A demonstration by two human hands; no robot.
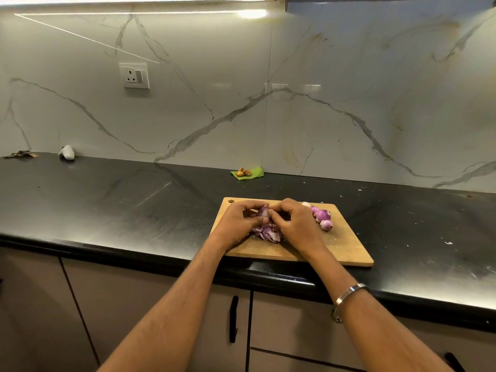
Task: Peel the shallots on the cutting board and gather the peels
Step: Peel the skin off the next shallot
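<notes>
**A:** Where are you standing?

**B:** You face a black stone counter, glossy and streaked, with pale crumbs scattered over its right side. Behind it rises a white marble-look backsplash with grey veins, lit by a strip light along the top. A white wall socket sits on the left part of it. Below the counter you have brown cabinet doors with black handles.

**A:** And on the counter?

**B:** A wooden cutting board lies near the front edge. Far back, by the wall, a green leaf carries a few small brown pieces. At far left there is a white lump and some dry brown scraps.

**A:** What are your hands doing?

**B:** Your left hand and right hand meet over the board, both pinching one purple shallot between the fingertips. Just beneath it a heap of purple peels rests on the board. Three more shallots lie together on the board just to the right of your right hand. A metal bangle circles your right forearm.

**A:** Any writing to read?

**B:** No lettering is legible; the socket plate is too small to tell.
</notes>
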